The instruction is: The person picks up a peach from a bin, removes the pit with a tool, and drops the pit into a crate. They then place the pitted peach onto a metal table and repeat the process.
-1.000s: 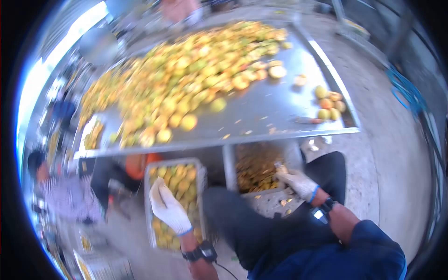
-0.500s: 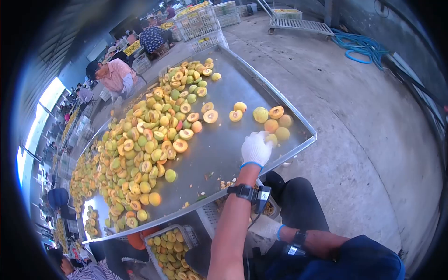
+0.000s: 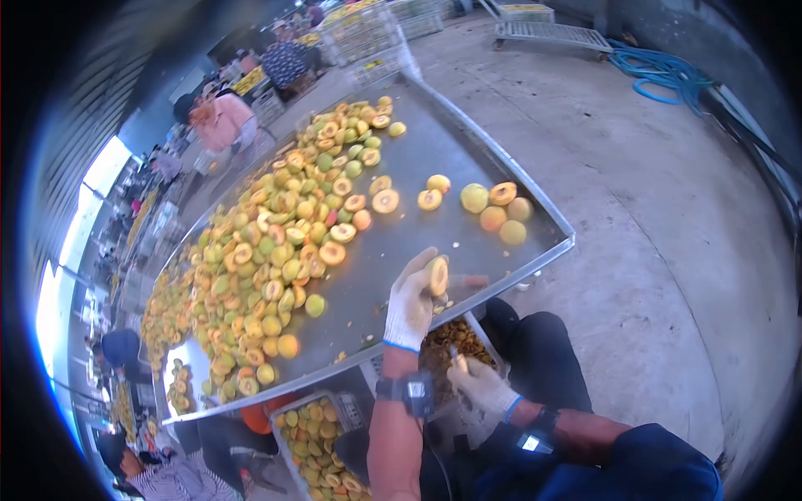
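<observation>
My left hand (image 3: 411,302), in a white glove, is raised over the near edge of the steel table (image 3: 393,250) and grips a halved yellow fruit (image 3: 438,275) with its cut face showing. My right hand (image 3: 483,386), also gloved, sits lower beside my knee and holds a small metal tool (image 3: 456,359) over a bin of pits (image 3: 451,334). Several whole and halved fruits (image 3: 494,210) lie in the table's right corner. A large heap of halved fruit (image 3: 267,242) covers the table's left and far part.
A crate of fruit (image 3: 313,442) stands on the floor under the table's near edge. Other people sit along the table's far side (image 3: 221,121) and at lower left (image 3: 159,480). White crates (image 3: 368,37), a trolley (image 3: 551,33) and a blue hose (image 3: 660,75) lie on the concrete floor.
My left hand went from the crate below up to the fruits in the table's right corner, then drew back toward me holding a fruit half. My right hand stayed by the pit bin.
</observation>
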### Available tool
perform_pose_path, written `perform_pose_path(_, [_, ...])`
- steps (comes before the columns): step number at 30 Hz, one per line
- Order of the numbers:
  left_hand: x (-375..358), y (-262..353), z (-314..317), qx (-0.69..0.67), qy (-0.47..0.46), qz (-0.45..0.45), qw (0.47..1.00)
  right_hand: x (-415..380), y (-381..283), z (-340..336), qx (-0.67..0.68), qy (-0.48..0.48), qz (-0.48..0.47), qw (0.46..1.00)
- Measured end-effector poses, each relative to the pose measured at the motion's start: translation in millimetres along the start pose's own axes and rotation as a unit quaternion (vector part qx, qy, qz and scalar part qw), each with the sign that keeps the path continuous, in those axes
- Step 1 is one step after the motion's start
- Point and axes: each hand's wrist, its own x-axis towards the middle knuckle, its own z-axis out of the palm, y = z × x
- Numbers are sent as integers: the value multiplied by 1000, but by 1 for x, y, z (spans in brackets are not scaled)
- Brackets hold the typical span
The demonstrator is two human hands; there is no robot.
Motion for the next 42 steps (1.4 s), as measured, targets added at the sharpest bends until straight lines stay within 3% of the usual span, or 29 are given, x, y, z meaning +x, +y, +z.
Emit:
perform_pose_path(1, [-21,0,-14,-102,17,-11,995,-1,-5,0,7,3,-30,1000])
perform_pose_path(2, [-43,-2,-25,-102,32,-4,994,-7,-16,1,-16,-13,-52,998])
perform_pose_path(4, [-81,-11,-40,-227,10,39,973,-15,-32,8,-117,-21,-138,983])
perform_pose_path(5, [-96,-13,-39,-230,20,42,972,-18,-36,12,-164,-25,-183,969])
perform_pose_path(7, [-121,-17,-32,-279,179,30,943,-22,-42,24,-213,-27,-163,963])
perform_pose_path(8, [-126,-22,-29,-230,214,56,948,-23,-43,30,-256,-22,-190,948])
perform_pose_path(13, [-155,-25,-21,-227,207,91,947,-24,-34,55,-330,-12,-268,905])
perform_pose_path(18, [-160,-31,-19,-240,275,102,925,-27,-34,65,-379,-6,-265,886])
perform_pose_path(25, [-163,-25,-8,-260,279,106,918,-32,-36,69,-466,15,-252,848])
perform_pose_path(27, [-165,-18,-1,-206,306,117,922,-36,-39,71,-463,14,-258,848])
perform_pose_path(34, [-166,-20,1,-209,329,93,916,-44,-45,63,-439,-22,-245,864])
perform_pose_path(37, [-167,-23,-1,-177,335,100,920,-49,-54,62,-450,-48,-195,870])
perform_pose_path(42, [-170,-15,0,-38,334,154,929,-41,-37,50,-430,-85,-198,876])
